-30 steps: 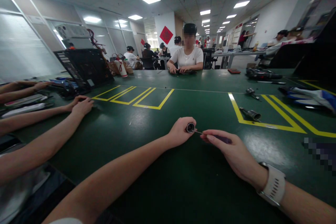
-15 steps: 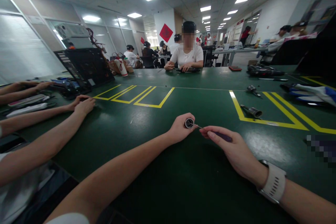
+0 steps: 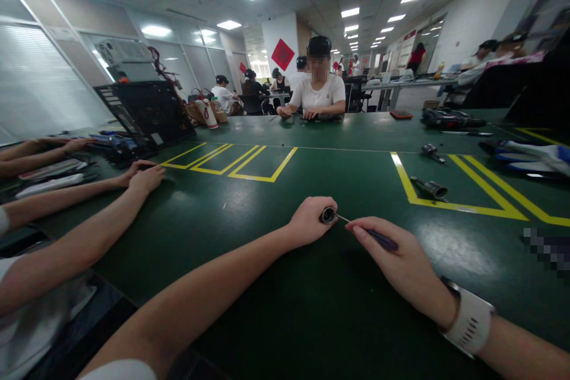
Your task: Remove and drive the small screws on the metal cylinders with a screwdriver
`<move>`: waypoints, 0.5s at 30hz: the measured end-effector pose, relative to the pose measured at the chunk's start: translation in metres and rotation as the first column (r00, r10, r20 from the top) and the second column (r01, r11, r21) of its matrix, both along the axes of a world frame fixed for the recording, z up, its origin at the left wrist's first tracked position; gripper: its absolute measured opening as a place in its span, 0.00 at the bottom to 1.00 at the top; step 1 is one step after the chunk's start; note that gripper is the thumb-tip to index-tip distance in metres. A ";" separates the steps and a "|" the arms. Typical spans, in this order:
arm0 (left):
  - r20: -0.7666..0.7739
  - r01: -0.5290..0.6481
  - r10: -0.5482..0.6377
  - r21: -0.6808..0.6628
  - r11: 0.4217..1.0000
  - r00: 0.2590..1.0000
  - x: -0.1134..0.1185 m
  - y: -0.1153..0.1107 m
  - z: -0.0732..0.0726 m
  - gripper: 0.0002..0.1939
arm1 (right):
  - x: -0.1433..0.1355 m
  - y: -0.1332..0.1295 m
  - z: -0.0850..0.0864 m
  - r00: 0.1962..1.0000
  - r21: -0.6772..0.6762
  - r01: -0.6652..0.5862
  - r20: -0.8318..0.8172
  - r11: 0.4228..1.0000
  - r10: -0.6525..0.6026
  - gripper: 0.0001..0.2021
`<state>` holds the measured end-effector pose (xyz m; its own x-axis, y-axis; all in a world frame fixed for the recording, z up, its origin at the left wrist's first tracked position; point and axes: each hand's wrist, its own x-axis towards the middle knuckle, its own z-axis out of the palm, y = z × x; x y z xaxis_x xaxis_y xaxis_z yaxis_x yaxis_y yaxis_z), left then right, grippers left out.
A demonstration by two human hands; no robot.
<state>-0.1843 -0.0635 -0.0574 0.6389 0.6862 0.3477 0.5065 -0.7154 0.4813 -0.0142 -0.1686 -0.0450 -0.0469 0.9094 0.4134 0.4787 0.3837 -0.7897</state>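
Observation:
Near the middle of the green table [image 3: 249, 231], my left hand [image 3: 309, 221] is closed round a dark cylindrical part [image 3: 328, 215], its round open end facing right. My right hand [image 3: 392, 255] pinches a screwdriver [image 3: 382, 240] with a dark purple handle. The thin shaft points left, and its tip is at the rim of the part's open end; whether it touches is too small to tell. A similar metal part [image 3: 430, 189] lies on the table inside yellow tape, ahead of my right hand, with a smaller dark piece [image 3: 433, 153] behind it.
At the left, another person's hands [image 3: 145, 177] rest at the table. A person in white [image 3: 318, 95] sits opposite. Blue and white gloves [image 3: 529, 157] lie at the right, near a dark tool [image 3: 452, 119]. A black frame [image 3: 145, 110] stands at the back left.
My left hand has shifted slightly right and turned the part's opening more to the right. My right hand has moved a little right and down, and more of the screwdriver shows.

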 end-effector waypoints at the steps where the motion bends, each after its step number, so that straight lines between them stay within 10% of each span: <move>1: -0.018 0.000 0.000 -0.002 1.000 1.000 0.000 0.000 0.000 0.02 | -0.001 0.000 0.000 0.999 0.041 -0.005 0.036 0.999 0.003 0.10; 15: 0.092 -0.015 0.023 -0.090 0.996 0.996 0.000 0.001 -0.002 0.07 | 0.001 -0.004 0.001 0.997 0.102 -0.026 0.071 0.994 0.019 0.09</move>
